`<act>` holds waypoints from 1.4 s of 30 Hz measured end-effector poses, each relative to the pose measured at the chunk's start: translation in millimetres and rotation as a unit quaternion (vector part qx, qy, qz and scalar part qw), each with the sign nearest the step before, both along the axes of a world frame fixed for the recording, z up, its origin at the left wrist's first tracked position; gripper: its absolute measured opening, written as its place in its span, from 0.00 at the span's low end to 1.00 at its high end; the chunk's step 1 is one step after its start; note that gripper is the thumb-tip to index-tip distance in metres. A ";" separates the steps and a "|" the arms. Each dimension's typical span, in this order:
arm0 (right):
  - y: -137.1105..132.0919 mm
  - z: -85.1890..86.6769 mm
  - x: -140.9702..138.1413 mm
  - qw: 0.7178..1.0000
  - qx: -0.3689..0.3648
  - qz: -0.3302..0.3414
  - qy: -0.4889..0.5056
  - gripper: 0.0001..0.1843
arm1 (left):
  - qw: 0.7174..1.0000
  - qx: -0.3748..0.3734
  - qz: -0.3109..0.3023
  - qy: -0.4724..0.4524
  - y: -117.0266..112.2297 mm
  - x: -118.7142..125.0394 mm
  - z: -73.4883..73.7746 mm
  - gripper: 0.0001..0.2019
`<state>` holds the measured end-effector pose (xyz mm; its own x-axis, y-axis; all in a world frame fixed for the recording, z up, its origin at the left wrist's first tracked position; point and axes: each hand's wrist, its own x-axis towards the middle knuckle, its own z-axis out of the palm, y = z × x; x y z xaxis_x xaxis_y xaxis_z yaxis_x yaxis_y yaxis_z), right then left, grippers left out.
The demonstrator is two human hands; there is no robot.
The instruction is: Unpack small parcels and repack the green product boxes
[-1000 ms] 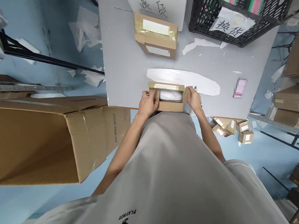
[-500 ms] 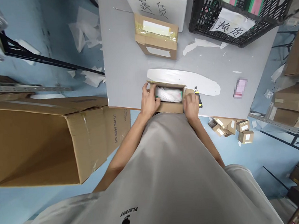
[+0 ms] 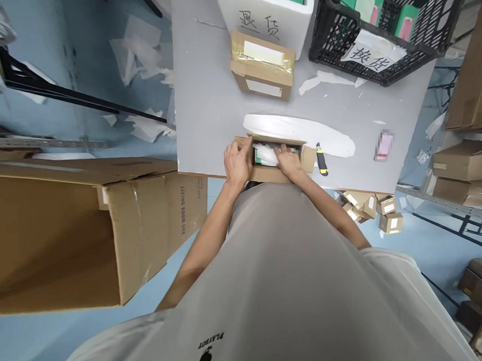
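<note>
An opened small cardboard box (image 3: 269, 175) lies at the table's near edge with its flaps folded out. Inside is white plastic wrapping (image 3: 265, 154), with bits of green showing around it. My left hand (image 3: 237, 161) is closed on the box's left end, fingers bent over the edge. Reaching in over the right end, my right hand (image 3: 289, 162) has its fingers on the wrapping; the fingertips are partly hidden. A black and yellow utility knife (image 3: 322, 160) rests just right of the box. Behind the box is a long white strip (image 3: 300, 131).
A taped carton (image 3: 263, 68) stands before a white bin (image 3: 269, 15). At back right is a black plastic crate (image 3: 376, 74) holding green and pink boxes. A large open carton (image 3: 153, 224) stands left, below the table. Small boxes (image 3: 391, 223) lie on the floor at right.
My right hand has moved left from the box's right flap into the box, onto the wrapping. The wrapping looks more bunched. My left hand stays at the left end; the view has shifted slightly.
</note>
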<state>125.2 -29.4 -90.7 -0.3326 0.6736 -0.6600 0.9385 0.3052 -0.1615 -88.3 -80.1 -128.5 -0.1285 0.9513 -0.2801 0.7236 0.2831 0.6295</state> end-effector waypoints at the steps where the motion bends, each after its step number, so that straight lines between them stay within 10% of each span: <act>1: 0.3 -0.8 -0.5 1.000 0.003 0.015 -0.005 0.31 | 1.000 0.006 -0.010 -0.010 -0.5 0.5 -2.4 0.38; 8: -3.6 2.1 7.8 0.995 -0.062 0.080 0.004 0.29 | 0.992 0.077 -0.060 -0.080 0.7 1.4 -0.8 0.42; 19: 5.2 45.7 36.5 0.945 0.133 -0.110 0.277 0.22 | 0.976 0.113 -0.088 -0.166 24.7 27.4 76.5 0.12; 28: 101.6 19.9 21.0 0.957 0.179 -0.098 0.207 0.25 | 0.984 0.134 -0.070 -0.093 114.0 29.1 50.0 0.14; 34: 70.7 23.6 25.6 0.967 0.158 -0.133 0.152 0.34 | 0.983 0.130 -0.066 -0.109 67.1 33.3 61.6 0.18; 42: -32.0 40.5 54.7 0.959 0.082 -0.167 0.213 0.25 | 0.950 -0.099 -0.250 -0.158 -6.9 53.1 36.1 0.22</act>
<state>179.9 -61.5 -50.2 -0.2961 0.8729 -0.3878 0.8484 0.0538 -0.5267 -35.1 -86.9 -92.4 0.4467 0.7956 -0.4091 0.5821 0.0888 0.8083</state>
